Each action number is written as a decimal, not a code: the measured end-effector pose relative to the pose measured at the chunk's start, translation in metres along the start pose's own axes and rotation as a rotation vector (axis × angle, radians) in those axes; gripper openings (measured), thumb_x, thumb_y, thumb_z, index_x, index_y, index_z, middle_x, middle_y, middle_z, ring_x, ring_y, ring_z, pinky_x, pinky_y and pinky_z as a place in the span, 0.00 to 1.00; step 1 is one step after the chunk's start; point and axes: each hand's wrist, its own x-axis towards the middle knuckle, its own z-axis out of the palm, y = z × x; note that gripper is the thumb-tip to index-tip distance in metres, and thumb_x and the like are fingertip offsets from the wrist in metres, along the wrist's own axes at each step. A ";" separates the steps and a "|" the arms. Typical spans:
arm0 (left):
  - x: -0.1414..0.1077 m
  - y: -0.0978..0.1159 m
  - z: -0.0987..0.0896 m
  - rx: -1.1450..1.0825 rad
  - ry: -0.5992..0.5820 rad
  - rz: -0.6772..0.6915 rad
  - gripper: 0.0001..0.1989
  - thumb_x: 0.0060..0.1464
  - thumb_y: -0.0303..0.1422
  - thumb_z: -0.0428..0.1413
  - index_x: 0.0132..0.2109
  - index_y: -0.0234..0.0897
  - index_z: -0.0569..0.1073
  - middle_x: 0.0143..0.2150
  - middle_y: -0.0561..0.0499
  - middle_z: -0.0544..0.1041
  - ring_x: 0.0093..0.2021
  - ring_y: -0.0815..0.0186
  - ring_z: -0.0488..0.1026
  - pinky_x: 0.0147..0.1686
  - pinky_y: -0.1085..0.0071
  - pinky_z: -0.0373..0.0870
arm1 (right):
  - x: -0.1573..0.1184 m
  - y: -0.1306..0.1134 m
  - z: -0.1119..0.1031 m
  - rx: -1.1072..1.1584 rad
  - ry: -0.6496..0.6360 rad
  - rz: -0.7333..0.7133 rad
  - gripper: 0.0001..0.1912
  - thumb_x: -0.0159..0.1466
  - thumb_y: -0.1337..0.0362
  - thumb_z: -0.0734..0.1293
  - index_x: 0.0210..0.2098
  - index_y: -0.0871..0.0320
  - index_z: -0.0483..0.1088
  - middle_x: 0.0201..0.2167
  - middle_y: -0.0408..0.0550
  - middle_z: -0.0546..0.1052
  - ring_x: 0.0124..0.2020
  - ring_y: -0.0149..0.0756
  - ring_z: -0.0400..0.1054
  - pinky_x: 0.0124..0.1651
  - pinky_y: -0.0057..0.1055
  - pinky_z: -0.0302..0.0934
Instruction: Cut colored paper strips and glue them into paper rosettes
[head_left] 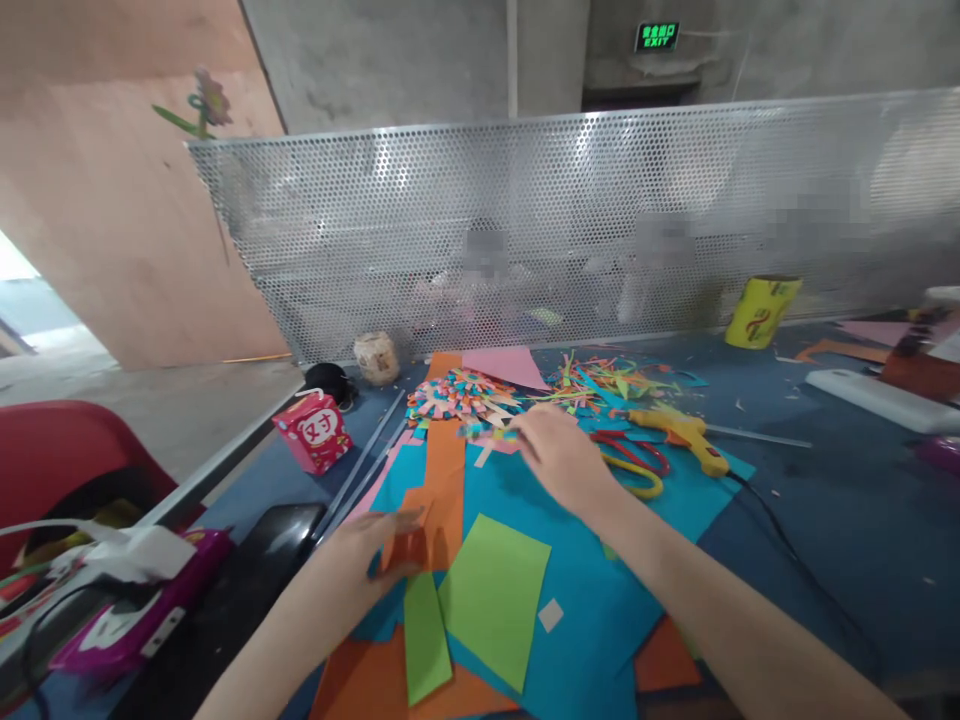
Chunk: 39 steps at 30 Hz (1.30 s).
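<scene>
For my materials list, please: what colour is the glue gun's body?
Yellow-orange; best seen in the head view.

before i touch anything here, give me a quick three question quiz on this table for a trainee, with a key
1. True or false: the yellow glue gun lies to the right of the right hand.
2. Which colour of paper is at the fingers of the left hand? A purple, B orange, C white.
3. Fill the gap: the larger light-green sheet lies mostly on ____ paper.

Key: 1 true. 2 B, the orange paper. 3 blue.
</scene>
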 end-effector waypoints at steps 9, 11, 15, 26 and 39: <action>-0.013 -0.002 0.012 0.143 0.120 0.197 0.15 0.55 0.32 0.46 0.47 0.45 0.72 0.35 0.52 0.79 0.37 0.65 0.76 0.36 0.75 0.72 | -0.012 -0.033 0.007 0.145 -0.352 -0.103 0.16 0.59 0.58 0.62 0.45 0.58 0.66 0.47 0.52 0.71 0.52 0.42 0.58 0.55 0.43 0.47; -0.012 -0.001 0.011 0.071 0.102 0.137 0.17 0.54 0.30 0.46 0.48 0.46 0.71 0.36 0.53 0.79 0.38 0.66 0.76 0.36 0.75 0.72 | -0.012 -0.037 0.011 0.113 -0.381 -0.205 0.15 0.61 0.60 0.61 0.46 0.58 0.65 0.45 0.51 0.72 0.52 0.42 0.58 0.55 0.45 0.45; -0.009 -0.001 0.009 0.024 0.028 0.036 0.23 0.52 0.25 0.44 0.54 0.47 0.66 0.39 0.53 0.79 0.39 0.65 0.76 0.40 0.71 0.72 | -0.008 -0.049 0.029 -0.040 -0.404 -0.400 0.11 0.63 0.69 0.56 0.44 0.60 0.64 0.39 0.51 0.73 0.47 0.40 0.60 0.53 0.48 0.47; -0.010 -0.008 0.004 0.422 -0.051 0.349 0.27 0.52 0.20 0.45 0.59 0.41 0.59 0.37 0.47 0.77 0.36 0.65 0.75 0.36 0.73 0.71 | -0.013 -0.066 0.048 -0.185 -0.307 -0.451 0.13 0.64 0.73 0.53 0.44 0.63 0.64 0.43 0.53 0.72 0.50 0.42 0.58 0.55 0.50 0.48; 0.004 -0.016 0.001 0.163 -0.003 0.150 0.22 0.54 0.28 0.45 0.57 0.42 0.61 0.37 0.50 0.77 0.37 0.66 0.75 0.38 0.71 0.71 | -0.016 -0.061 0.051 -0.162 -0.267 -0.421 0.15 0.63 0.72 0.58 0.49 0.65 0.61 0.38 0.51 0.74 0.52 0.42 0.58 0.54 0.50 0.49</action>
